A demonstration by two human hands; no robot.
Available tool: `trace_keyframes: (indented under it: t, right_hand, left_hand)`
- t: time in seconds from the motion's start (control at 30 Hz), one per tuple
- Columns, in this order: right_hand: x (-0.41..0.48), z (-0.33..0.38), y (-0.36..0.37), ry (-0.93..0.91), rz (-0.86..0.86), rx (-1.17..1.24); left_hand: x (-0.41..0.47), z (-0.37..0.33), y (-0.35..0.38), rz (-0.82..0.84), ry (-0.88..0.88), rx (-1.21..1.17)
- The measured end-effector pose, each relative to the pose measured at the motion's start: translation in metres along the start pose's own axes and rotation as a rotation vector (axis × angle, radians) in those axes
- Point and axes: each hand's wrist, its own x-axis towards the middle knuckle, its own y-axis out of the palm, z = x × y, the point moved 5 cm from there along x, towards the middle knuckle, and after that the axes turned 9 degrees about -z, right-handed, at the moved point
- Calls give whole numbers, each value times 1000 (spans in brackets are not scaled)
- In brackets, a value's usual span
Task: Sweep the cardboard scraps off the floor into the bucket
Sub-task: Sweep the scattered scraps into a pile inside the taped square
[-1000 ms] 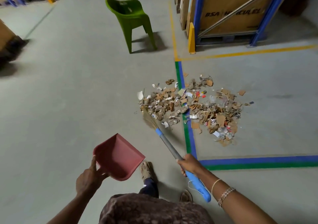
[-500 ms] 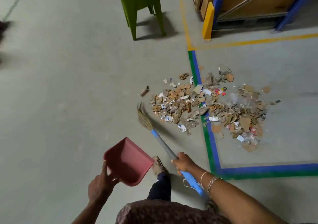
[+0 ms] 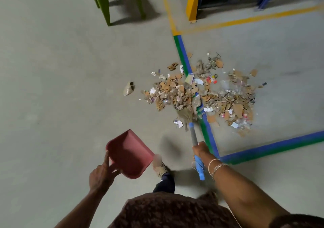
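A wide pile of cardboard scraps (image 3: pixel 206 94) mixed with paper and plastic bits lies on the grey floor, across a green and blue floor line (image 3: pixel 205 122). One crumpled scrap (image 3: pixel 128 88) sits apart to the left. My right hand (image 3: pixel 200 150) grips a broom (image 3: pixel 193 136) with a grey and blue handle; its straw bristles touch the pile's near edge. My left hand (image 3: pixel 101 173) holds a red dustpan (image 3: pixel 128 153) by its back, above the floor and left of the broom. No bucket is in view.
A green plastic chair (image 3: pixel 115 1) stands at the back left. A yellow post (image 3: pixel 192 1) and a blue rack with pallet loads stand at the back right, behind yellow floor lines (image 3: pixel 245 20). My foot (image 3: pixel 159 166) is between dustpan and broom.
The broom head has swung right from the bare floor beside the pile into the pile's near edge. One scrap was flicked out to the left. I have stepped closer.
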Motion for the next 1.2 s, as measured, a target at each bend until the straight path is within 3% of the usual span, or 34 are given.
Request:
trace_keyframes:
  t: [0.17,0.33,0.47,0.8,1.2]
  right_hand:
    - [4,-9,-55,138,-102,256]
    - [-57,18,-97,160,-4,575]
    - [-121,53,-98,72,109,730]
    - [-217,156,-77,-61,394,770]
    - [-204,242,25,-327,504,321]
  left_hand:
    - [22,-32,-9,9,91,34]
    - [35,-54,-18,3,162,38]
    - [43,-57,-33,-17,179,59]
    - [49,-10,-67,-58,51,31]
    - [54,52,-99,-59,-137,47]
